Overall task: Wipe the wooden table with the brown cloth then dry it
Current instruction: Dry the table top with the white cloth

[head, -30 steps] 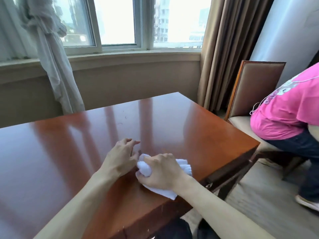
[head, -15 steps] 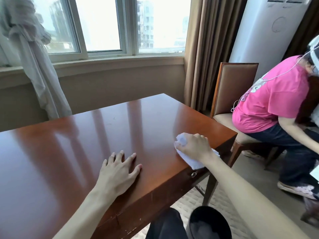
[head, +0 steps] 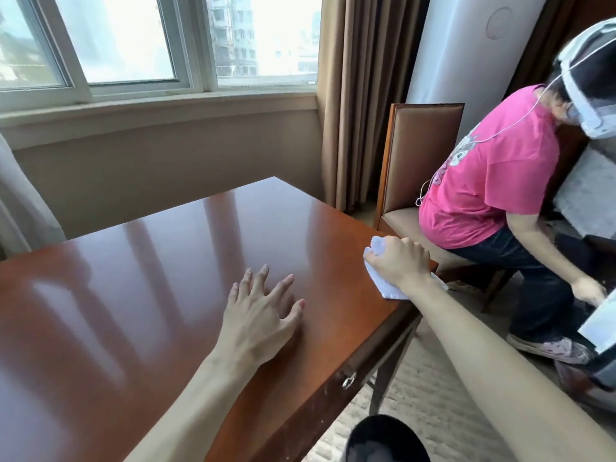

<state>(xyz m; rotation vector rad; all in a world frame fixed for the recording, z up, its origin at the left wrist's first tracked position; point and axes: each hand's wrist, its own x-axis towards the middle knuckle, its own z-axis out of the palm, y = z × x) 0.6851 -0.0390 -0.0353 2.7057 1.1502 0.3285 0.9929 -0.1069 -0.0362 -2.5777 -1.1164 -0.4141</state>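
The glossy reddish wooden table (head: 166,278) fills the left and middle of the view. My right hand (head: 398,261) grips a bunched white cloth (head: 388,286) and holds it down at the table's right corner, part of the cloth hanging over the edge. My left hand (head: 260,315) lies flat on the tabletop with fingers spread, well left of the cloth. No brown cloth is in view.
A person in a pink shirt (head: 493,175) sits on a padded wooden chair (head: 420,151) close to the table's right corner. Brown curtains (head: 360,78) hang behind. A drawer ring pull (head: 349,381) sits on the table's front edge. Carpet lies below.
My right hand slid the white cloth from the near middle to the table's right corner. My left hand let go of the cloth and flattened on the tabletop.
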